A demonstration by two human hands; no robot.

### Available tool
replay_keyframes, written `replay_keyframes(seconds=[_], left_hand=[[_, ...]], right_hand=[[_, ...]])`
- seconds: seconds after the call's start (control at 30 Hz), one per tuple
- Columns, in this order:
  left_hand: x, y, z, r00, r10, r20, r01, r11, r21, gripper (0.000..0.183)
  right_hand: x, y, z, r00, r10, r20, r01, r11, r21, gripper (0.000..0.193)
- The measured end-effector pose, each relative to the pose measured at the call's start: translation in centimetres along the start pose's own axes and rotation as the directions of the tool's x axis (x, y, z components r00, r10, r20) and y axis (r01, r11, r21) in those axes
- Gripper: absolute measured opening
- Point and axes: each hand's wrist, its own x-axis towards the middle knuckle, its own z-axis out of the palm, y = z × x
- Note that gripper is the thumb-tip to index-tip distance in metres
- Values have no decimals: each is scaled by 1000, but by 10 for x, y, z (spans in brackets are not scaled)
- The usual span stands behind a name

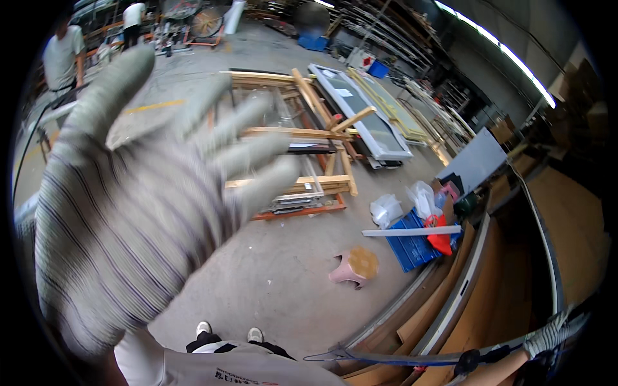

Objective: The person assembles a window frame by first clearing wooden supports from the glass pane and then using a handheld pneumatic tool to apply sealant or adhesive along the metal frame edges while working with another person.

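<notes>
My left hand (138,212), in a pale knit glove with thin dark stripes, is raised close to the camera and fills the left side of the head view. Its thumb and fingers are spread, blurred by motion, and hold nothing. Far off at the lower right, my right hand (547,337) wears the same kind of glove. Its fingers curl over a grey-blue metal rail (412,359) that runs along the near side of a rack with brown cardboard sheets (508,283).
Wooden and metal frames (302,133) lie stacked ahead, with a white-framed glass panel (360,116) alongside. A pink stool (353,267) stands on the floor near a blue crate (412,248) with plastic bags (386,211). Two people (63,58) are at the far left.
</notes>
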Motion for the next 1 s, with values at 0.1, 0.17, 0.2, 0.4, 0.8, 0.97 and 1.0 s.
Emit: replay_keyframes(seconds=[0.1,0.17,0.2,0.4,0.8,0.97,1.0], left_hand=[[-63,32,-67,971,175,-165,-170,985,41,53],[-91,53,-83,918,293,-267,-259,953,154,53],[-106,67,-91,881,362,-305,-308,928,211,54],[-231,134,-122,407,815,-413,-568,580,584,59],[-392,240,-288,-46,802,-595,-20,595,804,68],[-323,288,-379,196,887,417,551,-452,702,24],[-299,301,-403,216,869,445,619,-474,626,28]], right_hand=[[-36,-87,58,933,261,250,-339,872,352,51],[-68,-139,95,819,203,537,-480,756,446,53],[-89,-168,114,778,126,615,-567,561,603,52],[-256,-395,165,185,-493,850,-872,316,373,27],[-379,-811,-37,-744,-667,-38,-623,672,399,20],[-506,-899,-25,-651,-640,-409,-745,432,508,58],[-521,-913,-25,-544,-743,-390,-811,344,474,61]])
